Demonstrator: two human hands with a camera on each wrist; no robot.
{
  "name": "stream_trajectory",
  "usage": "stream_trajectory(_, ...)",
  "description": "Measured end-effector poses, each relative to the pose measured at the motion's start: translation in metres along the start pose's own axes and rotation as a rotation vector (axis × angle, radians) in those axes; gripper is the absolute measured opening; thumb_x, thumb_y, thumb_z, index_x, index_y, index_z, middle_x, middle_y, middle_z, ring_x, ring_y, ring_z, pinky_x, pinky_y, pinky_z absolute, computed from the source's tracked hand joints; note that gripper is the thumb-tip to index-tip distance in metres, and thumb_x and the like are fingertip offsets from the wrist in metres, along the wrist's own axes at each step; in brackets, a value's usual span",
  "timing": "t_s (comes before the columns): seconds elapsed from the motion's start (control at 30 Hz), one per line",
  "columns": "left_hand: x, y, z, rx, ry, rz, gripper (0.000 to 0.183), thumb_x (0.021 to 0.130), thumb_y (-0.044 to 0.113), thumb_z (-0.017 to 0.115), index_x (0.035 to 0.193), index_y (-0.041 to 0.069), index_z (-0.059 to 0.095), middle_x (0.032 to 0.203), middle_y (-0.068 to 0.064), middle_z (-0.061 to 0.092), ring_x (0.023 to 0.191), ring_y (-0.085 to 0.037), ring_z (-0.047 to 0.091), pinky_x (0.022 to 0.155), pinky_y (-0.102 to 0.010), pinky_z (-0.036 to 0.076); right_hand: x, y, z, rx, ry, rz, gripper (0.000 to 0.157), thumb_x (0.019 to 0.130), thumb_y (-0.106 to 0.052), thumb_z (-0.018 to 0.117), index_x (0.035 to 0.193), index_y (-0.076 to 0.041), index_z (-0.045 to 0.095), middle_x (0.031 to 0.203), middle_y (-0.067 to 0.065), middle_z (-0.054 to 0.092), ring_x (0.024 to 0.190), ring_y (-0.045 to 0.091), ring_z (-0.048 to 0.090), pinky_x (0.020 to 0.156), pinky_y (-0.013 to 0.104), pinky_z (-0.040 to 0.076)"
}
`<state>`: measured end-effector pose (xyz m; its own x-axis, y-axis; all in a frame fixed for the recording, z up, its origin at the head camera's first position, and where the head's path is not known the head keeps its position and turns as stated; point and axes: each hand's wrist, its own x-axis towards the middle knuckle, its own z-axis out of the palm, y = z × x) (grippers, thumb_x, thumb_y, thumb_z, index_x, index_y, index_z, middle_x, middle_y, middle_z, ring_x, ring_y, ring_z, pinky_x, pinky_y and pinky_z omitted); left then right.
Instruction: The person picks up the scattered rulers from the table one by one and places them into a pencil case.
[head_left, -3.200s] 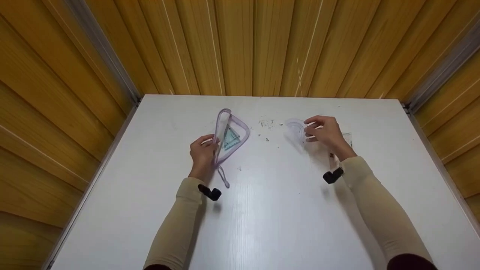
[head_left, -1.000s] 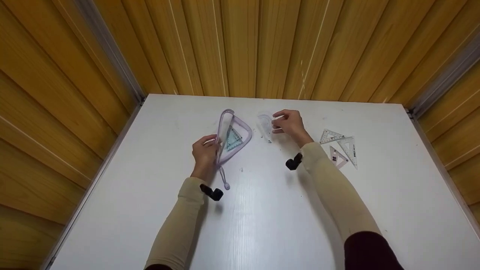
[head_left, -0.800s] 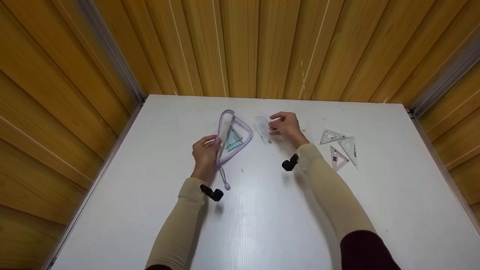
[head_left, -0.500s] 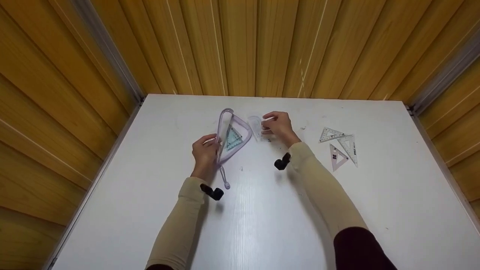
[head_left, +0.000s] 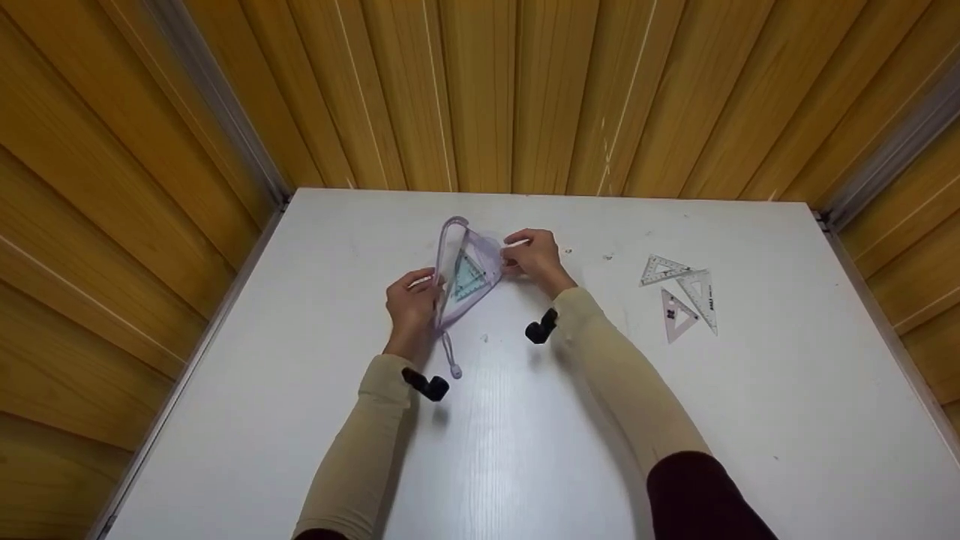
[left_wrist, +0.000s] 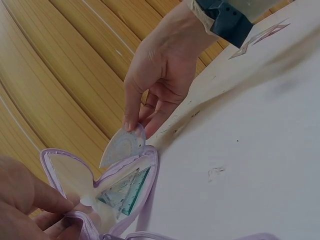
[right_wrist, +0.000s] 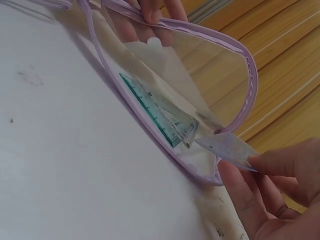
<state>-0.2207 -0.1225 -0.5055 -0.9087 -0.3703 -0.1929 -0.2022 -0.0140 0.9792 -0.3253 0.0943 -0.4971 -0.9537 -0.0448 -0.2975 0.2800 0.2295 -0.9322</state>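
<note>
A clear zip pouch with lilac edging [head_left: 441, 251] is spread open on the white table. My left hand [head_left: 411, 306] grips its raised left flap, thumb on one side and fingers behind. Inside lie a teal set square [right_wrist: 150, 112] and a clear set square [right_wrist: 180, 122], overlapping. My right hand [head_left: 534, 255] pinches a clear protractor [right_wrist: 230, 147] by its edge between thumb and fingers. In the left wrist view the protractor [left_wrist: 120, 148] is tilted at the far end of the pouch, its corner reaching over the lilac rim.
To the right on the table [head_left: 495, 450] lie a small clear set square [head_left: 664, 271], a longer clear set square [head_left: 701, 296] and a pinkish set square [head_left: 676, 319]. Dark specks dot the surface. Wood-panelled walls [head_left: 480, 97] border the table behind and at both sides.
My right hand has carried the protractor leftward, from beside the set squares to the pouch, uncovering those set squares. My left hand has kept its grip on the flap.
</note>
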Motion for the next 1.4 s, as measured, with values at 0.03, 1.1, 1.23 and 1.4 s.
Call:
stream_trajectory(0.03, 0.000, 0.000, 0.000, 0.003, 0.000, 0.000, 0.028, 0.092, -0.002, 0.068, 0.119, 0.005, 0.073, 0.110, -0.013, 0.076, 0.096, -0.021, 0.070, 0.069, -0.025, 0.051, 0.000, 0.000, 0.002, 0.001, -0.002, 0.003, 0.026, 0.093, -0.009, 0.073, 0.119, -0.007, 0.070, 0.103, 0.014, 0.070, 0.091, 0.026, 0.071, 0.083, 0.037, 0.059)
stream_trajectory(1.1, 0.001, -0.006, 0.002, -0.014, -0.009, 0.041, 0.029, 0.092, -0.005, 0.066, 0.118, 0.003, 0.073, 0.108, -0.016, 0.076, 0.090, -0.021, 0.070, 0.062, -0.023, 0.049, -0.005, 0.008, 0.056, 0.132, 0.059, 0.010, 0.028, 0.084, 0.007, 0.072, 0.112, 0.004, 0.070, 0.080, 0.012, 0.069, 0.070, 0.020, 0.071, 0.066, 0.033, 0.060)
stream_trajectory(1.23, 0.002, -0.006, 0.002, -0.013, -0.014, 0.034, 0.030, 0.091, -0.005, 0.065, 0.120, 0.003, 0.072, 0.107, -0.016, 0.077, 0.087, -0.020, 0.069, 0.061, -0.022, 0.047, -0.005, 0.009, 0.059, 0.135, 0.079, 0.012, 0.028, 0.083, 0.009, 0.071, 0.110, 0.005, 0.070, 0.078, 0.013, 0.069, 0.067, 0.019, 0.070, 0.063, 0.032, 0.060)
stream_trajectory(1.4, 0.002, -0.005, 0.002, -0.044, -0.010, 0.030, 0.029, 0.091, -0.005, 0.065, 0.118, 0.003, 0.073, 0.106, -0.015, 0.077, 0.085, -0.018, 0.068, 0.058, -0.022, 0.047, -0.006, 0.007, 0.060, 0.114, 0.084, 0.002, 0.027, 0.085, 0.008, 0.071, 0.111, 0.005, 0.068, 0.084, 0.016, 0.071, 0.068, 0.021, 0.071, 0.063, 0.032, 0.060)
